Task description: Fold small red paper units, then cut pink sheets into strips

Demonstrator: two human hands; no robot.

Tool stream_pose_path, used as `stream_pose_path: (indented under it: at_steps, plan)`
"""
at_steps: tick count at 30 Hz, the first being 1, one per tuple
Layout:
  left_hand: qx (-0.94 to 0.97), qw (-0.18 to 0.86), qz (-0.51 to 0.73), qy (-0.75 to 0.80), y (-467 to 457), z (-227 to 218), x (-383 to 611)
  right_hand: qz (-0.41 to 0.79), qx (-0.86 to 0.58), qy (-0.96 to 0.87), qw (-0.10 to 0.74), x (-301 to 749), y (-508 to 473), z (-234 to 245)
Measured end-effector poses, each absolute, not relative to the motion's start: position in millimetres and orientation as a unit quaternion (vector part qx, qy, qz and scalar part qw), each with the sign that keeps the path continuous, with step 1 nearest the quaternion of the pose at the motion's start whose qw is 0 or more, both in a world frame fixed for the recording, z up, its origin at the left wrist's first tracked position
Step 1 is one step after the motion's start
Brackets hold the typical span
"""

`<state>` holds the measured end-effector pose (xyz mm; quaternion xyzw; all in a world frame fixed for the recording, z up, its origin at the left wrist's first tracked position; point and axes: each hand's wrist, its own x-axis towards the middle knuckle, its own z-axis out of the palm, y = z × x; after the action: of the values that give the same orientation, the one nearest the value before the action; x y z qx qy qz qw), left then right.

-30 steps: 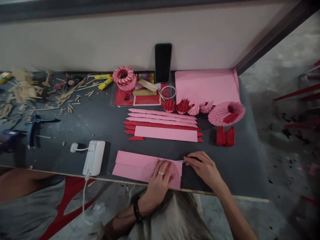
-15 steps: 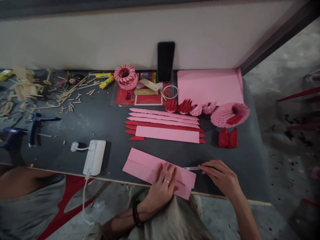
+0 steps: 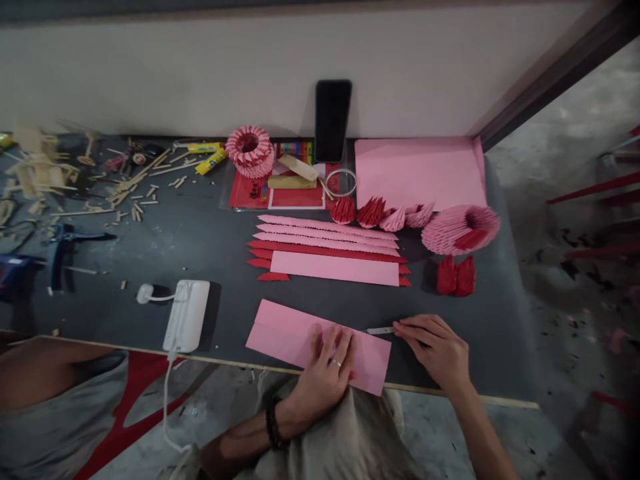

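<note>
A folded pink paper sheet lies slanted at the table's front edge, a crease line across its left part. My left hand rests on it with fingers stretched out, pressing it down; the ring and bracelet sit on this hand and wrist. To the right, my right hand pinches a thin silver metal strip, perhaps a blade. Its left end meets the paper's upper edge; whether it goes under the paper I cannot tell. Beyond the sheet lie a flat pink paper strip and several pointed pink and red folded strips.
Behind stand a phone, a pink-red paper ring, a pink paper stack and folded paper pieces. On the left are a white power strip, a blue clamp, wood sticks and another person's leg.
The pink sheet's layers at its lower right now line up, where an offset edge showed before. My right hand has shifted slightly left and up with the metal strip. My left hand stays on the paper.
</note>
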<state>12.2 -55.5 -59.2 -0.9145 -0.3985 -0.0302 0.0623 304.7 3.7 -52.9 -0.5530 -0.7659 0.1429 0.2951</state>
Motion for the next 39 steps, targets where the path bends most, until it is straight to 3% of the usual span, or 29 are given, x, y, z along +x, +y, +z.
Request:
stream_pose_path:
  at_steps: [9,18,39]
  plan:
    - [-0.904,0.006,-0.069,-0.422,-51.9,-51.6,9.1,0.162,-0.511,-0.797,0.278,252.1,34.5,-46.2]
    - [-0.837,-0.044,-0.080,-0.540,-54.9,-49.5,-7.9,0.151,-0.519,-0.805,0.245,292.7,20.5,-45.5]
    - [-0.873,0.024,-0.054,-0.485,-57.3,-52.4,14.0,0.163,-0.566,-0.758,0.281,283.1,13.3,-54.1]
